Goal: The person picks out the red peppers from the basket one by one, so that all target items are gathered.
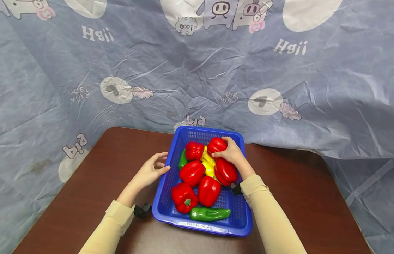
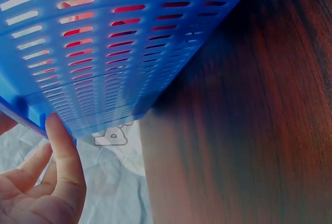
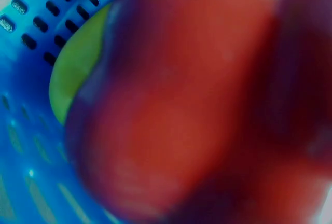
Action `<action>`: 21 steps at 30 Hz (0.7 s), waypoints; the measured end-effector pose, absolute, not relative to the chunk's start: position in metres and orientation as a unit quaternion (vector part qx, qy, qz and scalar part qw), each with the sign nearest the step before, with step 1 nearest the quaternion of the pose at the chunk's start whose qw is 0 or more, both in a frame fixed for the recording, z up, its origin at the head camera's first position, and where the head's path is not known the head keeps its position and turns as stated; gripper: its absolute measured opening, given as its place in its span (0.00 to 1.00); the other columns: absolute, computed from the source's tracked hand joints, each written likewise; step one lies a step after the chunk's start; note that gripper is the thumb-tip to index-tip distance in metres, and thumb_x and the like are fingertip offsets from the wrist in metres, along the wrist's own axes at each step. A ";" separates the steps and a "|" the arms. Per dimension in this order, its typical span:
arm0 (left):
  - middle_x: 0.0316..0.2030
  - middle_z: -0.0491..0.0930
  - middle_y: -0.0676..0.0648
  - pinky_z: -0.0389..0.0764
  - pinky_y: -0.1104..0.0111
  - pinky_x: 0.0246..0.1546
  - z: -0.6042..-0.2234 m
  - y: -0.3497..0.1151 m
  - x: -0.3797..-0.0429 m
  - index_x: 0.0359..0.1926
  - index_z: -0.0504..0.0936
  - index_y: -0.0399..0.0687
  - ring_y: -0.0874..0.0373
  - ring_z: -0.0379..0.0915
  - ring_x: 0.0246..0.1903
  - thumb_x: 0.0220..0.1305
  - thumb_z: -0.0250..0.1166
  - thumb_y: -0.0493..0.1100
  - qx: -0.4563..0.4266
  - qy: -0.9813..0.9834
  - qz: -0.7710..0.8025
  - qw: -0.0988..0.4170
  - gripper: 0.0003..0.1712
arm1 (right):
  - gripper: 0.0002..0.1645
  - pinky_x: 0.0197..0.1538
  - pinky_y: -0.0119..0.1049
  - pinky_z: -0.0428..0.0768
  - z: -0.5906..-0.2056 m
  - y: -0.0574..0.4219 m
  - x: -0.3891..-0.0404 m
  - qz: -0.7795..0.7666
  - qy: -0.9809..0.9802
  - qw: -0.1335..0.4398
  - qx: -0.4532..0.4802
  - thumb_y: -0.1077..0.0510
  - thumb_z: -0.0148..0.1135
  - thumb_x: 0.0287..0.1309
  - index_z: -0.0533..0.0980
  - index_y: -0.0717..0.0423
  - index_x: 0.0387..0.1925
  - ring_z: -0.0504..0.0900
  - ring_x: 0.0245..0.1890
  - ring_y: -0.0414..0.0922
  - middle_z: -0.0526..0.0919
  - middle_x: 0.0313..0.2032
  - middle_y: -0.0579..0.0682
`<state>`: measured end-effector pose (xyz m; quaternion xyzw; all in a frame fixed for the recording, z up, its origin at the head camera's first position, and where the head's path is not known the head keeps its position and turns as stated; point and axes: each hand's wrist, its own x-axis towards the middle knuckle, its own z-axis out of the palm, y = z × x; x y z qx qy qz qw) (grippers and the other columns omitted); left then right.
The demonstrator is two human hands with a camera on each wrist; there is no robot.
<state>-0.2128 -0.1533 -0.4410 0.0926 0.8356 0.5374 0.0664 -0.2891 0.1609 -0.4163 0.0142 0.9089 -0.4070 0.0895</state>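
A blue plastic basket (image 1: 162,197) stands on the table, with red bell peppers, such as this one (image 1: 209,191), yellow peppers (image 1: 209,168) and green peppers in it. My right hand (image 1: 231,152) grips a red bell pepper (image 1: 216,145) at the basket's far right, thumb on its near side and fingers beyond. Outside the left wall, my left hand (image 1: 150,171) holds the rim between thumb and fingers; the left wrist view shows its fingers (image 2: 65,164) against the rim's outside. In the right wrist view a blurred red pepper (image 3: 166,99) hides the right hand.
A long green pepper (image 1: 210,213) lies along the basket's near end. Another green pepper (image 1: 183,160) is partly covered near the left wall. The brown table (image 1: 89,197) extends to both sides. A printed grey-blue cloth (image 1: 197,70) hangs behind it.
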 end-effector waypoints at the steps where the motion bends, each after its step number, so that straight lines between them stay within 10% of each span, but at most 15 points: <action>1: 0.61 0.72 0.35 0.80 0.59 0.49 -0.441 -0.154 -0.212 0.70 0.64 0.38 0.46 0.74 0.50 0.66 0.65 0.41 0.097 0.836 0.536 0.066 0.34 | 0.51 0.65 0.60 0.69 -0.416 0.161 -0.289 -0.408 0.909 0.089 0.016 0.54 0.72 0.51 0.56 0.61 0.72 0.69 0.63 0.63 0.63 0.67 0.66; 21: 0.60 0.69 0.29 0.80 0.59 0.51 -0.445 -0.151 -0.213 0.72 0.58 0.32 0.45 0.74 0.51 0.67 0.62 0.35 0.105 0.813 0.565 0.089 0.36 | 0.52 0.66 0.57 0.70 -0.403 0.168 -0.283 -0.459 0.885 0.062 0.031 0.53 0.72 0.53 0.55 0.55 0.74 0.70 0.64 0.60 0.65 0.68 0.62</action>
